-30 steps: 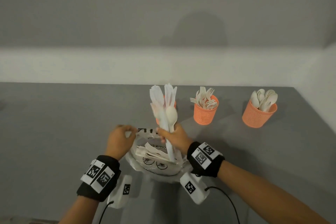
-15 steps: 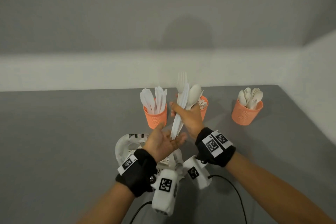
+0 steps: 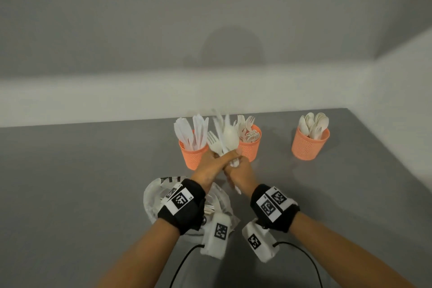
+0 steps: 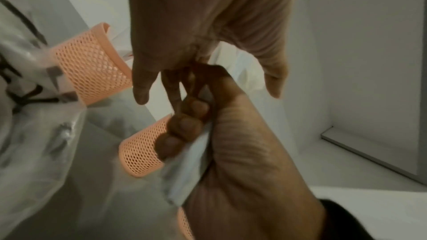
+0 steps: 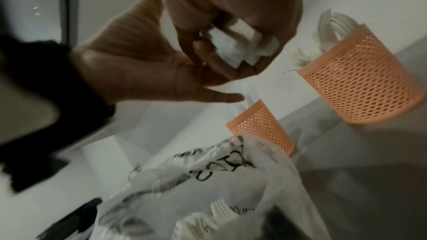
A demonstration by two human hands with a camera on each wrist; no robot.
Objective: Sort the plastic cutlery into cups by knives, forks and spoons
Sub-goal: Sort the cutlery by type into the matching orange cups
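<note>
A grey table (image 3: pixel 70 182) meets plain grey walls (image 3: pixel 140 18); a pale band (image 3: pixel 93 98) runs along their base.

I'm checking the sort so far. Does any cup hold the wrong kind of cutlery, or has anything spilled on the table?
Nothing stands out. The knife cup, fork cup and spoon cup stand upright, each showing one kind. The only mixed cutlery is the bunch gripped in the hands.

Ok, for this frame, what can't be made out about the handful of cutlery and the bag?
- Cutlery bundle: head view, motion blur; piece count unclear.
- Which hand carries it: left hand and right hand overlap; handles are hidden.
- Plastic bag: head view, the left wrist covers its contents.
- Spoon cup: outside both wrist views.
</note>
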